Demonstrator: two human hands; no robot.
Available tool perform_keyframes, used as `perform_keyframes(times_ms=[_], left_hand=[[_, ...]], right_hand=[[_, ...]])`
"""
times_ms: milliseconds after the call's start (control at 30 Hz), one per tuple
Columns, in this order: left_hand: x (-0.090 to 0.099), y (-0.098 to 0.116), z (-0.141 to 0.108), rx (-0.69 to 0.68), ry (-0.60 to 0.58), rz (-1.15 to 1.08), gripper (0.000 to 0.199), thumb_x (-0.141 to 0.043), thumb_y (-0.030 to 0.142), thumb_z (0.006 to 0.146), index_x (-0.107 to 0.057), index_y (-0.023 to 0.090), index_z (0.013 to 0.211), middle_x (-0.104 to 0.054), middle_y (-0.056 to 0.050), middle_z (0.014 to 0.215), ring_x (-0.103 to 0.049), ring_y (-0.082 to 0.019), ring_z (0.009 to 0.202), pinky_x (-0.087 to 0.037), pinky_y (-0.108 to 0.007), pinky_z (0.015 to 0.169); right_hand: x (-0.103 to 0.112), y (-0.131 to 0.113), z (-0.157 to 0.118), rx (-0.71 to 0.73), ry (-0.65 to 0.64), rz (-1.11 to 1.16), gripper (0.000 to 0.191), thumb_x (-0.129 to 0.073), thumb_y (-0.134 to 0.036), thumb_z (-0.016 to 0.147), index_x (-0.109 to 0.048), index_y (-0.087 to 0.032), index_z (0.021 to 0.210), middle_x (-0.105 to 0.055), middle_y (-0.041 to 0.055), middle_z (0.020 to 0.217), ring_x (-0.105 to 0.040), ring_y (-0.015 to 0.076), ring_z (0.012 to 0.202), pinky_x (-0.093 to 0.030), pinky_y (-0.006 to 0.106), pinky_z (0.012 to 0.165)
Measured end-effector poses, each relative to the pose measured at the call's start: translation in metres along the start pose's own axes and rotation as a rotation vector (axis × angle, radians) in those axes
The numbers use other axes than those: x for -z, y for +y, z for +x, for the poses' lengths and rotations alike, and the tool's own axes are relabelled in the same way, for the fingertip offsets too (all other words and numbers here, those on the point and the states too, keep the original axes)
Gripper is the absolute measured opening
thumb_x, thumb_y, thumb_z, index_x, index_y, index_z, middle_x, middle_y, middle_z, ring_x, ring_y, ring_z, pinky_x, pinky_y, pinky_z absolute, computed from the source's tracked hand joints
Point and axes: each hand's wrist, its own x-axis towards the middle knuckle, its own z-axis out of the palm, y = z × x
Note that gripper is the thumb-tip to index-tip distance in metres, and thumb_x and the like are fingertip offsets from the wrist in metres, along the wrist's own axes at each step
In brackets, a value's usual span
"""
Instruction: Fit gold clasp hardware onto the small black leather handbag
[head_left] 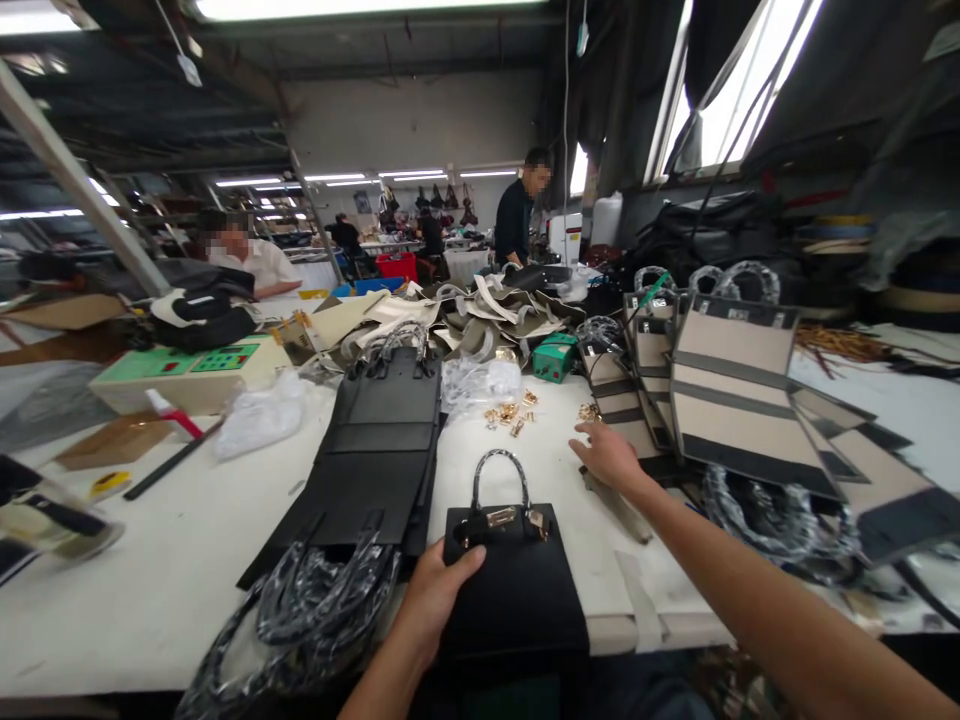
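Observation:
My left hand [442,590] grips a small black handbag [517,590] at its left side, the thumb lying across the front. Gold hardware [501,517] sits near the bag's upper edge, and its plastic-wrapped handle [501,460] stands up. My right hand [609,455] is stretched over the table, its fingers extended and apart, just below a small heap of gold metal pieces [590,411]. I see nothing held in it. More gold fittings [511,414] lie loose to its left.
On the left lies a stack of flat black bag panels [382,430] with wrapped handles. Beige-lined bag panels [735,370] lean at right. A green box [553,357], plastic bag [262,415] and control unit [195,370] stand on the white table [187,540]. Other people work behind.

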Motion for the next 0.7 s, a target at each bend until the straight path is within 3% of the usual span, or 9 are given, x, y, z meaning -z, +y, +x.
perform_keyframes(times_ms=[67,133,300,400,533,700], left_hand=[[-0.001,0.001,-0.003,-0.018,0.021,0.022,0.06,-0.077,0.04,0.079,-0.058,0.006,0.125,-0.063,-0.017,0.122,-0.063,-0.03,0.111,-0.051,-0.038,0.095],[-0.003,0.003,-0.006,-0.038,0.042,0.049,0.06,-0.077,0.042,0.079,-0.058,0.005,0.123,-0.063,-0.018,0.121,-0.064,-0.029,0.108,-0.052,-0.038,0.095],[-0.006,0.003,-0.007,-0.086,0.022,0.061,0.065,-0.075,0.047,0.08,-0.056,0.003,0.125,-0.063,-0.019,0.121,-0.064,-0.03,0.109,-0.053,-0.039,0.094],[-0.007,0.001,-0.006,-0.069,0.021,0.023,0.069,-0.076,0.047,0.079,-0.052,0.002,0.126,-0.062,-0.021,0.121,-0.064,-0.031,0.108,-0.052,-0.041,0.095],[-0.008,0.002,-0.008,-0.044,0.009,-0.053,0.072,-0.077,0.046,0.078,-0.051,0.001,0.129,-0.061,-0.023,0.122,-0.065,-0.031,0.106,-0.051,-0.045,0.097],[-0.007,0.003,-0.007,-0.039,0.015,-0.046,0.071,-0.078,0.047,0.078,-0.055,0.003,0.128,-0.061,-0.021,0.123,-0.063,-0.031,0.11,-0.049,-0.043,0.101]], right_hand=[[-0.009,0.01,0.01,-0.051,-0.022,-0.081,0.053,-0.058,-0.036,0.092,-0.057,-0.007,0.136,-0.053,0.0161,0.134,-0.052,0.0326,0.121,-0.038,0.043,0.105],[-0.022,0.015,0.01,-0.074,-0.049,-0.118,0.062,-0.057,-0.041,0.094,-0.051,-0.003,0.143,-0.051,0.0184,0.136,-0.049,0.0314,0.127,-0.036,0.039,0.109],[-0.04,0.005,0.017,-0.022,0.013,-0.149,0.07,-0.056,-0.044,0.096,-0.038,-0.004,0.152,-0.033,0.0115,0.154,-0.028,0.0231,0.144,-0.016,0.027,0.121],[-0.037,-0.005,0.047,-0.059,0.024,-0.124,0.072,-0.053,-0.044,0.098,-0.035,-0.001,0.153,-0.028,0.0145,0.155,-0.025,0.0235,0.146,-0.014,0.027,0.121],[-0.023,-0.01,0.09,-0.175,0.007,-0.089,0.071,-0.049,-0.043,0.1,-0.033,0.003,0.152,-0.033,0.0177,0.152,-0.03,0.027,0.143,-0.022,0.031,0.119],[-0.007,-0.002,0.107,-0.196,-0.06,-0.119,0.065,-0.042,-0.043,0.103,-0.04,0.005,0.146,-0.044,0.0213,0.142,-0.042,0.0297,0.135,-0.033,0.034,0.113]])
